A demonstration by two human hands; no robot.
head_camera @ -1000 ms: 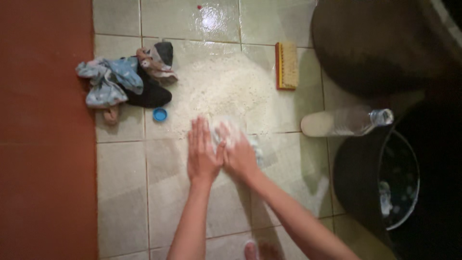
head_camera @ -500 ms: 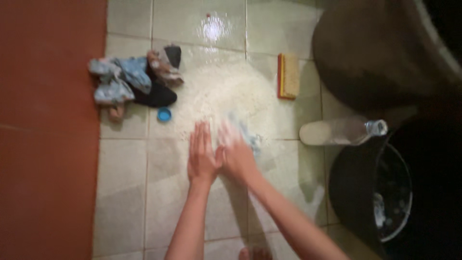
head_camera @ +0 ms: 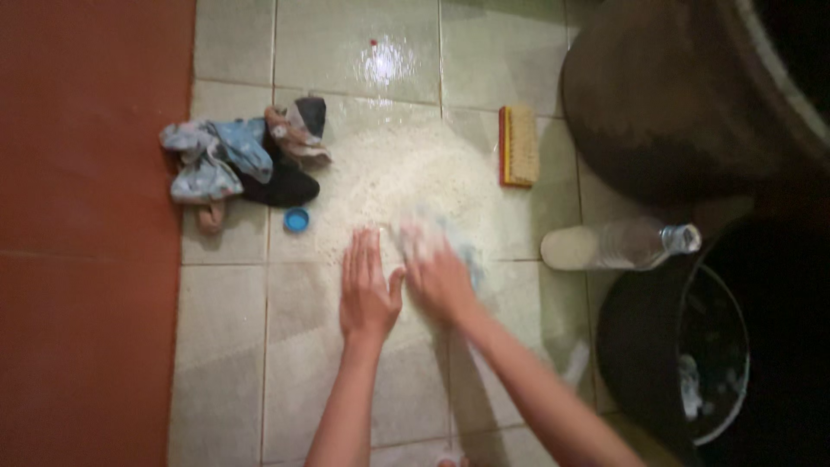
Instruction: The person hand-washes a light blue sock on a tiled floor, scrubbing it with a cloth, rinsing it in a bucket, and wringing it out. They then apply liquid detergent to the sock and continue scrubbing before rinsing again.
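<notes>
I am crouched over the wet tiled floor (head_camera: 233, 346), washing a small piece of cloth (head_camera: 432, 238) by hand. My left hand (head_camera: 367, 285) lies flat on the tile with fingers spread and straight, holding nothing, its thumb nearly touching my other hand. My right hand (head_camera: 441, 277) is pressed down on the pale, soapy cloth, fingers curled over it; blur keeps me from saying how tightly I grip it. The cloth sits at the near edge of a broad patch of white suds (head_camera: 415, 173) that spreads across the tiles ahead of me.

As I judge it, the work is partway along. The suds already cover a wide area and this piece is well lathered, so the scrubbing of it looks well under way. A heap of small garments (head_camera: 242, 160), blue, dark and pinkish, lies well apart to the left near the red floor strip (head_camera: 86, 233), and it seems not yet washed. A small blue bottle cap (head_camera: 296, 220) lies just beside that heap.

A scrubbing brush (head_camera: 519, 145) rests at the far right rim of the suds, untouched. A clear plastic bottle (head_camera: 618, 245) lies on its side to my right, uncapped, near a dark bucket (head_camera: 640, 346) with sudsy water in it. A large dark basin (head_camera: 666, 95) stands beyond.
</notes>
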